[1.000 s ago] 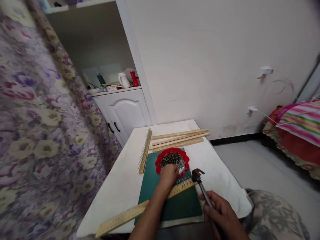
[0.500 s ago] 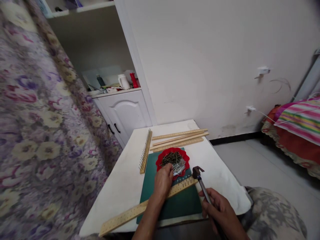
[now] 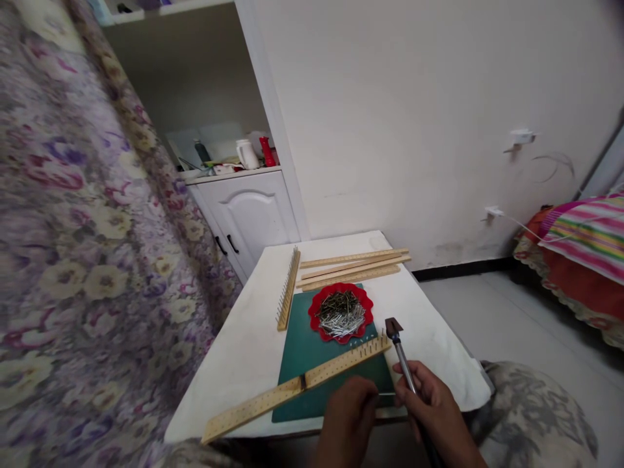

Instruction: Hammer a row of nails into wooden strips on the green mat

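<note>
My right hand (image 3: 429, 403) is wrapped round the handle of a claw hammer (image 3: 400, 354), its head up near the right end of a wooden strip. My left hand (image 3: 348, 413) is closed at the front edge of the table, with a thin silvery nail (image 3: 387, 394) sticking out of its fingers towards my right hand. The perforated wooden strip (image 3: 273, 400) lies aslant across a green mat (image 3: 297, 354), several nails standing in its right end. Behind it sits a red scalloped dish (image 3: 313, 325) of loose nails (image 3: 341, 315), dark and silvery.
Several wooden strips (image 3: 355, 263) lie at the back of the white-covered table (image 3: 234, 364). Another strip (image 3: 290, 292), bristling with nails, lies along the left. A floral curtain (image 3: 112, 260) hangs at left; a white cupboard (image 3: 253, 221) and wall stand behind.
My left hand has left the dish and come down towards the front edge, now with a nail in its fingers. My right hand still grips the hammer. The view has shifted slightly.
</note>
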Motion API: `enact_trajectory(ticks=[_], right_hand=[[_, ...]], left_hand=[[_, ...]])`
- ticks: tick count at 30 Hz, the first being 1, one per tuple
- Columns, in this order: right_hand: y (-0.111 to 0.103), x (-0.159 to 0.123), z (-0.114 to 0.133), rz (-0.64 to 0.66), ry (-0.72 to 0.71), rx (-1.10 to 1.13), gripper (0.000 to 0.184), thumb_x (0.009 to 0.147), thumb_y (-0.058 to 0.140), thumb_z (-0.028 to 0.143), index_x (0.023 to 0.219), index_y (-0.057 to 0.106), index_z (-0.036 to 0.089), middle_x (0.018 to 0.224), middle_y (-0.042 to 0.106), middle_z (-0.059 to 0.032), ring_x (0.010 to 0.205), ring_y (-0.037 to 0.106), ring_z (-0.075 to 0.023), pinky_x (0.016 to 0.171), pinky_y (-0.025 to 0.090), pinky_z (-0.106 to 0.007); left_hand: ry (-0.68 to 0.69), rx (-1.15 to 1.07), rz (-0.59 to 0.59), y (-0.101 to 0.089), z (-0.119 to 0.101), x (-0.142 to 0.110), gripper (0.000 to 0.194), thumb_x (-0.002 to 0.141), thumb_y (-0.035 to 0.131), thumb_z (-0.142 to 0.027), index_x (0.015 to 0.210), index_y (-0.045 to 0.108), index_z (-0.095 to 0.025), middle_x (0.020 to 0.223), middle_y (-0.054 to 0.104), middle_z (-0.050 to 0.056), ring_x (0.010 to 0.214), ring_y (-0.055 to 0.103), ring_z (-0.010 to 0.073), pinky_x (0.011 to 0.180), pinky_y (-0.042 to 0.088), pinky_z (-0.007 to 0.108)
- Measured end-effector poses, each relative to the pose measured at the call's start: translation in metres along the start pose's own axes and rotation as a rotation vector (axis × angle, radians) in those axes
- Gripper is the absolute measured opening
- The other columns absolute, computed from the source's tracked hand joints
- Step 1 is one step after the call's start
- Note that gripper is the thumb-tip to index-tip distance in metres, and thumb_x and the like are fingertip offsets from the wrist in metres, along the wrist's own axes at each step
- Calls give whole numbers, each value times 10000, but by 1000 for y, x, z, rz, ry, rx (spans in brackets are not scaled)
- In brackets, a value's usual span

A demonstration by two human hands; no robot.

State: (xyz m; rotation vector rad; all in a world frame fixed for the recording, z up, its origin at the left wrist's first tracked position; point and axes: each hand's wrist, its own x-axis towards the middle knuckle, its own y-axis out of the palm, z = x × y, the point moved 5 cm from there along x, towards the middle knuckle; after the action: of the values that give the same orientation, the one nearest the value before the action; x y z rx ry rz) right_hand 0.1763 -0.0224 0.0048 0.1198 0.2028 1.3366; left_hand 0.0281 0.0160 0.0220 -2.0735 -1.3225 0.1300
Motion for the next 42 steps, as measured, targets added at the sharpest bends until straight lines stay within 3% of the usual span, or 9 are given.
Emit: enact_trajectory(ticks=[2,5,8,11,13,19,22,38,42], right_hand=[[0,0,0,-2,20,34,389,725,673,480,954,527,202,584,585,63,281,406,-59,288,294,-171],[2,-2,1,-16,24,75,395,717,685,476,951,533,197,580,583,63,285,408,-57,281,301,-165],[5,-4,0,-12,15,86,367,718,701,423,949,526,197,584,580,66,312,410,-58,283,325,-160],[7,-7,-2,-7,10,61,347,720,704,384,948,523,196,593,571,66,346,429,-69,286,350,-162],[7,-7,-2,-6,12,27,338,735,689,391,954,522,195,601,582,61,344,432,-71,293,342,-166],[2,-8,2,-26,26,-8,379,769,623,491,989,522,199,582,593,57,291,408,-66,292,301,-176],[2,-8,3,-14,19,-10,368,772,626,481,985,515,201,584,592,57,299,409,-62,291,303,-170],[2,-9,4,9,16,-30,330,781,613,457,954,495,202,566,586,57,319,403,-54,301,300,-153],[6,-9,9,129,47,-19,298,802,582,442,942,482,198,543,599,66,269,395,-41,286,269,-145]], left_hand=[[-194,-326,-68,1,10,-1,75,759,625,-267,761,625,-192,703,655,22,647,585,153,600,430,232],[-412,-800,-127,17,22,-3,201,663,715,-324,737,611,-169,627,659,16,581,581,140,573,433,231],[-461,-1087,-162,35,22,-5,239,594,762,-315,695,617,-154,581,647,12,555,572,125,578,427,228],[-445,-1178,-204,41,18,-7,230,603,747,-323,693,620,-154,609,630,11,570,570,126,598,441,244],[-424,-1091,-233,35,20,-6,227,638,712,-352,710,616,-160,654,622,11,592,567,133,613,453,258],[-239,-319,-360,-14,38,15,215,730,629,-380,714,631,-166,704,611,16,684,550,158,640,438,237],[-146,-103,-356,-22,41,28,217,791,566,-360,716,642,-171,708,600,17,671,553,158,617,426,230],[-121,59,-273,-14,44,38,189,833,508,-280,733,634,-181,711,595,2,648,553,145,592,387,214],[-118,107,-255,-11,45,40,158,814,515,-243,733,637,-181,708,593,-5,639,547,132,591,373,207]])
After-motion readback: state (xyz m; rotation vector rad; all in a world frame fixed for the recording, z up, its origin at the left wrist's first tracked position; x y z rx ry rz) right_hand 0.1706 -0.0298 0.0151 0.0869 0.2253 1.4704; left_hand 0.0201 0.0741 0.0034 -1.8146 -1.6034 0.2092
